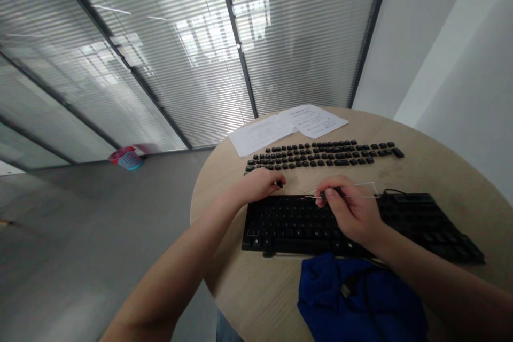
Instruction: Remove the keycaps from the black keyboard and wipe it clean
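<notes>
Head view: your right hand [350, 214] pinches a thin wire keycap puller [352, 191], lying crosswise over the keyboard [288, 224] just beneath. Your left hand [260, 184], fingers curled, rests on its far edge, loose keycaps [320, 152] beyond.

One keyboard [352, 227], two papers [288, 127], one blue cloth [360, 299].

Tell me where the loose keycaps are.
The loose keycaps lie in rows across the table's middle, beyond the keyboard, just before the papers.

Round table [420, 171]: keyboard [288, 222], keycaps [324, 152], papers [288, 125], cloth [360, 299].
</notes>
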### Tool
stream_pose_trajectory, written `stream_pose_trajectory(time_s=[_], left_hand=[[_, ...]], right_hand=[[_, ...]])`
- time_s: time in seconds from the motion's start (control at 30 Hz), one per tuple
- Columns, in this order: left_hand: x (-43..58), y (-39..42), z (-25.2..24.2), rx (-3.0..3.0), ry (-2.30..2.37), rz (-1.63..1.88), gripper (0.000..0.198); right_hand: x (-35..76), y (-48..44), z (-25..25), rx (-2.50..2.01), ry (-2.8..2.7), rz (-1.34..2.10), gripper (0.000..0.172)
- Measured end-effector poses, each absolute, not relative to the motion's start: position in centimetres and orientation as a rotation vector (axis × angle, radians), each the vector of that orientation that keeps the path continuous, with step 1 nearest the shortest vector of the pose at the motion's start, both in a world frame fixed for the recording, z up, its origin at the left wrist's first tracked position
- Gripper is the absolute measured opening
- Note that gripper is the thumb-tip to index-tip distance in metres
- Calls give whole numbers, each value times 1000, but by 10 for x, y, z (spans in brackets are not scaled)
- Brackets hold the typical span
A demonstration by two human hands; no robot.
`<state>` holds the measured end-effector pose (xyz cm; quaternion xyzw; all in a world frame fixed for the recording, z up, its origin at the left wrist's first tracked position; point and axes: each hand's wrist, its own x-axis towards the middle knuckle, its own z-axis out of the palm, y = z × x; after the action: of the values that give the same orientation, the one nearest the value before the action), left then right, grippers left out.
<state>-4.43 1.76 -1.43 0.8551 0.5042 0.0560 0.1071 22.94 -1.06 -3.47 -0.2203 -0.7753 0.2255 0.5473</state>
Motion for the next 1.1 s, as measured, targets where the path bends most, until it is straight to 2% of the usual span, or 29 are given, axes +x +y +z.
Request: stream_pose_trajectory(time_s=[0.27, 0.57, 0.83, 1.1], left_hand=[[-34, 31, -23, 2625, 1490, -32, 28], [-33, 25, -25, 2675, 1483, 26, 34], [-37, 28, -30, 2709, 1461, 168, 19], [-33, 35, -33, 2714, 1482, 118, 18]], right_hand=[[230, -7, -29, -486, -1934, 359, 15], [228, -5, -33, -482, -1965, 325, 14], [228, -5, -33, -512, -1972, 318, 14], [226, -6, -33, -516, -1965, 329, 14]])
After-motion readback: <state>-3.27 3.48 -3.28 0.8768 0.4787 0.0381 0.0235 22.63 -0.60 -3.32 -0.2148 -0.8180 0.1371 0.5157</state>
